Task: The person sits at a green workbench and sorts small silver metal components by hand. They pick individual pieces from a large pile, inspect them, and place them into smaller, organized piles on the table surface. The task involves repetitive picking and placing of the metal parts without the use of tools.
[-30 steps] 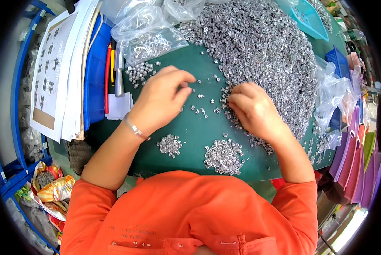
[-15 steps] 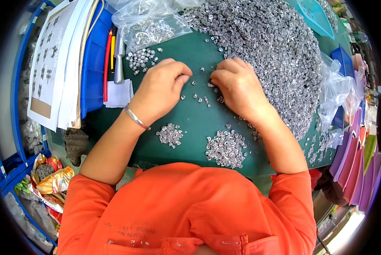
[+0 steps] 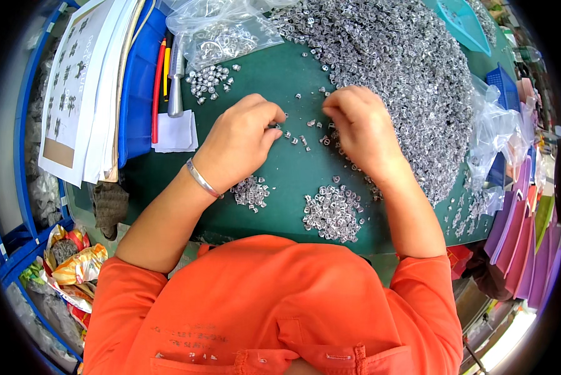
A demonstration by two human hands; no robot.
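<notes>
Over the green table mat [image 3: 218, 162], my left hand [image 3: 243, 134] has its thumb and forefinger slightly apart beside a few small loose metal-looking pieces [image 3: 295, 140]. A silver bangle [image 3: 202, 178] circles that wrist. My right hand [image 3: 365, 128] is closed at the edge of a large heap of small grey clear pieces [image 3: 399, 69], fingertips pressed together; anything in them is too small to make out. Closer to me lie two small piles of similar pieces: a larger one [image 3: 333, 214] and a smaller one [image 3: 252, 195] partly behind my left wrist.
A clear plastic bag of parts [image 3: 224, 40] and a cluster of shiny round pieces [image 3: 208, 81] lie at the far left. Beside them are a blue bin [image 3: 136, 94], a red pencil [image 3: 158, 94], a metal-handled tool [image 3: 175, 94] and papers [image 3: 74, 94]. A turquoise tray [image 3: 465, 28] stands far right.
My left hand has shifted slightly right, and its thumb and forefinger have parted near the loose pieces. My right hand has moved a little right, still closed.
</notes>
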